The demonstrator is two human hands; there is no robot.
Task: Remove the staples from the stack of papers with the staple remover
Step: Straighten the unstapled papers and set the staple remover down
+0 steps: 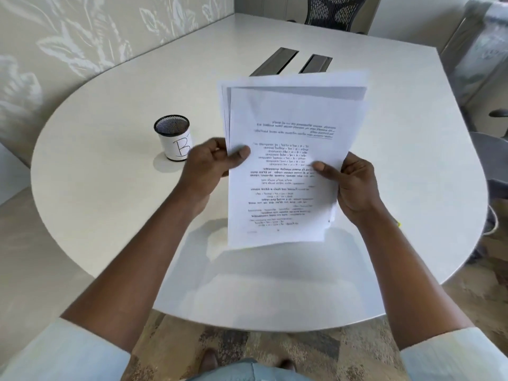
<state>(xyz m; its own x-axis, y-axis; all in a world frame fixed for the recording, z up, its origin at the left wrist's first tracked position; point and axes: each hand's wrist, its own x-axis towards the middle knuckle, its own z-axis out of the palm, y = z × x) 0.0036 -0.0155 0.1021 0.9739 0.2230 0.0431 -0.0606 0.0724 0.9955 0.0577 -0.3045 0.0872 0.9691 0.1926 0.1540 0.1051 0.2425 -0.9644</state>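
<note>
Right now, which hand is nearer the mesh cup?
The left hand, gripping the left edge of the papers just beside the mesh cup; the right hand holds the opposite edge, with the papers between.

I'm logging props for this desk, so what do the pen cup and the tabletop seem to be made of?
Pen cup: probably black metal mesh, going by the perforated inner wall, wrapped in a white, paper-like label marked B. Tabletop: smooth off-white, perhaps laminate; its soft sheen reflects the cup.
</note>
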